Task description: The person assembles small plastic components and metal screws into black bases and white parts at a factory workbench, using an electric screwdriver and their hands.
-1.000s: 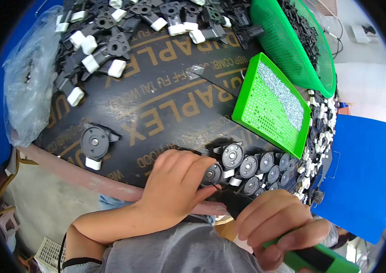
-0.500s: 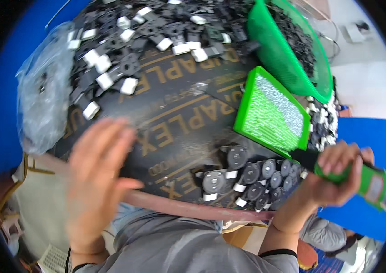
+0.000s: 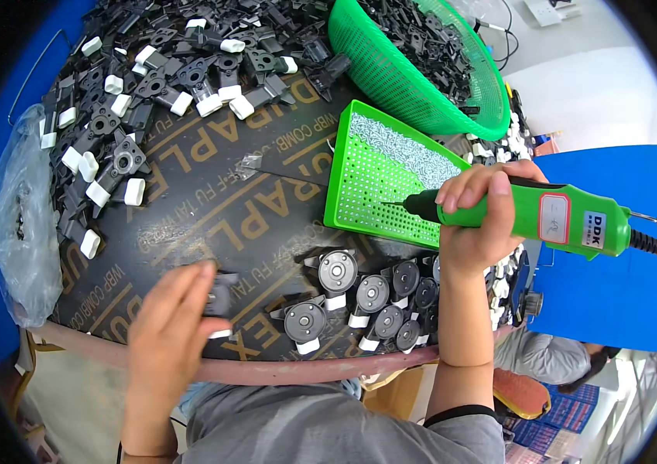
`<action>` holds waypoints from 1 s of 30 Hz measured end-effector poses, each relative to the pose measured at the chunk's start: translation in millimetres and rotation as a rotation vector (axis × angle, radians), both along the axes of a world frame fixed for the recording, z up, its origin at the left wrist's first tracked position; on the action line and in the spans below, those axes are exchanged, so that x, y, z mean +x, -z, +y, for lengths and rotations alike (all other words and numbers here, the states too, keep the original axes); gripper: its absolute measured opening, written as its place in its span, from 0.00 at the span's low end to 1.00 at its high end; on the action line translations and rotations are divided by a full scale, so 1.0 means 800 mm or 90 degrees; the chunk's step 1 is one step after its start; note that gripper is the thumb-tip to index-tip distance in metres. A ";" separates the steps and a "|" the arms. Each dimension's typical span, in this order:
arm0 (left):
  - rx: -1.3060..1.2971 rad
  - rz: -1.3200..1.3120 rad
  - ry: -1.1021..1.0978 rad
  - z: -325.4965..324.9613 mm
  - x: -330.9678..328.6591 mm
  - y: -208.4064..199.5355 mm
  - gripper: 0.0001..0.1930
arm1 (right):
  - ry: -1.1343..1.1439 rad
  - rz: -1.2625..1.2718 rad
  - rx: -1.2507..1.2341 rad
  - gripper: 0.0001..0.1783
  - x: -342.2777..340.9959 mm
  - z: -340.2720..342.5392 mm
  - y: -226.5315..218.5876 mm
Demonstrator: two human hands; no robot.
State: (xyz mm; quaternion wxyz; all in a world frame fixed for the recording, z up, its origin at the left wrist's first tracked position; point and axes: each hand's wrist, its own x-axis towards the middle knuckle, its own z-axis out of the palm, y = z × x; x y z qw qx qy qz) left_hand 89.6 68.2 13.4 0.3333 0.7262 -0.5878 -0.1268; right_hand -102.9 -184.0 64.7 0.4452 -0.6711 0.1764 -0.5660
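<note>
While the right hand [image 3: 477, 213] clasps a green plastic power screwdriver [image 3: 526, 213], a careless dip could scatter small silvery screws [image 3: 402, 145]. Whether the left hand [image 3: 166, 329] grips the dark plastic part [image 3: 222, 297] beside it, over the black bench [image 3: 189, 232], is unclear.

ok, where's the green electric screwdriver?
The screwdriver is right of centre in the head view, in the right hand, its tip over the green tray.

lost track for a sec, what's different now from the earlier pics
The left hand let go of one black wheel part and moved left to another black part. The right hand carried the green screwdriver forward, to over the green tray. Tray, green basket and plastic bag stayed put.
</note>
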 end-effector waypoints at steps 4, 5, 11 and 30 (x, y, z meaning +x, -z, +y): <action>-0.019 0.064 0.020 -0.029 -0.033 0.002 0.29 | 0.006 0.013 0.006 0.12 -0.002 -0.002 0.003; -0.018 0.064 0.019 -0.031 -0.039 0.002 0.29 | 0.005 0.013 0.007 0.12 -0.001 -0.001 0.002; -0.072 0.139 0.024 -0.039 -0.061 0.012 0.26 | -0.015 0.010 0.002 0.13 -0.003 0.002 -0.001; -0.100 0.213 0.024 -0.044 -0.051 0.014 0.26 | -0.380 0.109 -0.033 0.17 0.045 0.116 -0.034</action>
